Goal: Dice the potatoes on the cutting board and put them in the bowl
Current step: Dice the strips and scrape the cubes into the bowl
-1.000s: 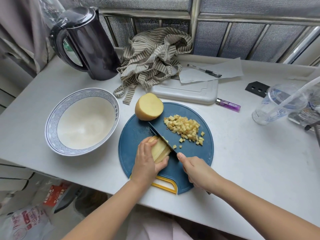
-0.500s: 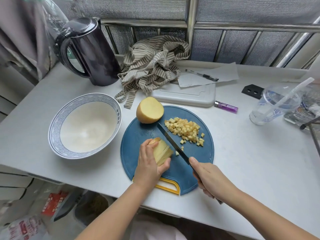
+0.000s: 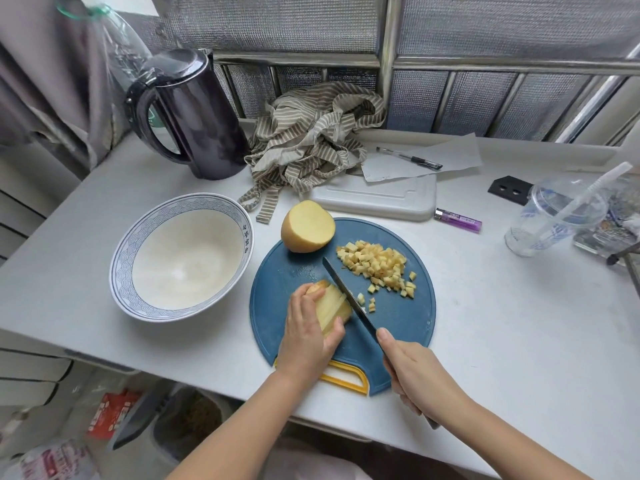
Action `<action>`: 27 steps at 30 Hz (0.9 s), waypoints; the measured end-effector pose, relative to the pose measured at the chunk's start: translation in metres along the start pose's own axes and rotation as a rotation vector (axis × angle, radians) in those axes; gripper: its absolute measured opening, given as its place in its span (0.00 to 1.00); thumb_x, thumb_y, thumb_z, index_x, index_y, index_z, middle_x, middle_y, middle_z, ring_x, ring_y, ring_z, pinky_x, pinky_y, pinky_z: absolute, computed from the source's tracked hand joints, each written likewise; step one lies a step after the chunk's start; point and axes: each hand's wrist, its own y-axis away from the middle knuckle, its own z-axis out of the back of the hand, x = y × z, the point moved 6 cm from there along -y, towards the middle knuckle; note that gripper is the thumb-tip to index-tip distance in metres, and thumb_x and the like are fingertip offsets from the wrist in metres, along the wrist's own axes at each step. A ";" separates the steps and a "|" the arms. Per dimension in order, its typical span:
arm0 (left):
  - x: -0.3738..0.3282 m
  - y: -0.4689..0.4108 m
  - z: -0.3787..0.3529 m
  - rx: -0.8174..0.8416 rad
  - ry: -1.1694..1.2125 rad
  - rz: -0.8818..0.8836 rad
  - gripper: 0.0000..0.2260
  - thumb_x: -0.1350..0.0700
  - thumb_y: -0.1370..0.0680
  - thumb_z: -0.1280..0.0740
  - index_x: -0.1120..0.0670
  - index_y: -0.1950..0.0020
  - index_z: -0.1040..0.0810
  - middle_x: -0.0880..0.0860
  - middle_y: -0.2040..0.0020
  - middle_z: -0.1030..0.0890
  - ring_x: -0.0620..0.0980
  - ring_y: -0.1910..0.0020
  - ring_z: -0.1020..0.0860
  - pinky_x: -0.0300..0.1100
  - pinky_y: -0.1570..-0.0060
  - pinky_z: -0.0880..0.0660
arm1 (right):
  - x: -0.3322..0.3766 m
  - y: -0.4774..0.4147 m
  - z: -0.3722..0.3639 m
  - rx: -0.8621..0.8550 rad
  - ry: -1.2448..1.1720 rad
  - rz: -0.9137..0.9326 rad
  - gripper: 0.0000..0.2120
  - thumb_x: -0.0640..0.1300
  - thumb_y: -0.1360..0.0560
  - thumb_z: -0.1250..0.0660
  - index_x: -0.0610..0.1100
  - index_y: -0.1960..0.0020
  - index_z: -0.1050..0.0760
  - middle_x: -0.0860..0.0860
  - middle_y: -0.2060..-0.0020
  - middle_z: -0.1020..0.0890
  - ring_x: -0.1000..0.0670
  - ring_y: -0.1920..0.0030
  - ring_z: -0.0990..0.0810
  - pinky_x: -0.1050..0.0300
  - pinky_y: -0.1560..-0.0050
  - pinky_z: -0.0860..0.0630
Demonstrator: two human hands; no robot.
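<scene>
A round blue cutting board lies on the white table. My left hand grips a stack of potato slices at the board's left. My right hand holds a dark knife, its blade lying against the right side of the slices. A pile of diced potato sits at the board's upper right, with a few loose cubes nearer the blade. A potato half stands at the board's top edge. The blue-patterned white bowl to the left holds nothing.
A black kettle stands at the back left beside a striped cloth. A white board, paper and pen, a purple lighter and a plastic cup with straw lie behind and right. The table edge runs under my wrists.
The knife has been drawn back toward me along the slices, and my right hand has moved back and right. My left hand stays on the slices. The camera has tilted slightly.
</scene>
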 end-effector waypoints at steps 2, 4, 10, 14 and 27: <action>0.000 0.000 -0.001 -0.003 -0.006 -0.002 0.23 0.45 0.25 0.39 0.55 0.35 0.34 0.53 0.35 0.34 0.49 0.34 0.34 0.37 0.33 0.40 | 0.003 0.001 0.001 -0.007 0.005 0.009 0.27 0.63 0.20 0.51 0.45 0.68 0.35 0.52 0.76 0.31 0.55 0.77 0.34 0.57 0.65 0.31; 0.000 0.000 -0.001 -0.008 -0.008 -0.009 0.21 0.46 0.25 0.39 0.55 0.36 0.33 0.55 0.35 0.33 0.50 0.34 0.34 0.37 0.33 0.41 | 0.007 0.001 0.004 -0.022 0.018 0.031 0.28 0.63 0.20 0.51 0.44 0.67 0.36 0.51 0.75 0.32 0.54 0.75 0.34 0.56 0.65 0.32; -0.001 -0.001 0.000 -0.022 -0.001 -0.028 0.22 0.42 0.23 0.41 0.55 0.35 0.35 0.56 0.37 0.32 0.50 0.36 0.34 0.37 0.34 0.39 | 0.020 0.005 0.007 0.019 0.016 0.082 0.27 0.63 0.21 0.51 0.44 0.67 0.37 0.52 0.75 0.35 0.56 0.76 0.38 0.57 0.66 0.37; 0.000 -0.001 -0.002 -0.016 -0.027 -0.007 0.21 0.42 0.23 0.41 0.54 0.36 0.37 0.57 0.37 0.32 0.50 0.36 0.34 0.38 0.35 0.39 | 0.020 0.004 0.003 0.051 0.118 0.071 0.28 0.67 0.23 0.53 0.44 0.65 0.37 0.50 0.72 0.34 0.54 0.73 0.38 0.57 0.65 0.38; -0.001 -0.002 -0.002 -0.042 0.013 -0.041 0.23 0.38 0.22 0.43 0.53 0.36 0.37 0.51 0.38 0.34 0.48 0.37 0.33 0.34 0.35 0.40 | 0.023 0.003 0.003 -0.003 0.215 0.108 0.29 0.68 0.28 0.57 0.43 0.66 0.39 0.50 0.71 0.34 0.53 0.69 0.36 0.57 0.64 0.38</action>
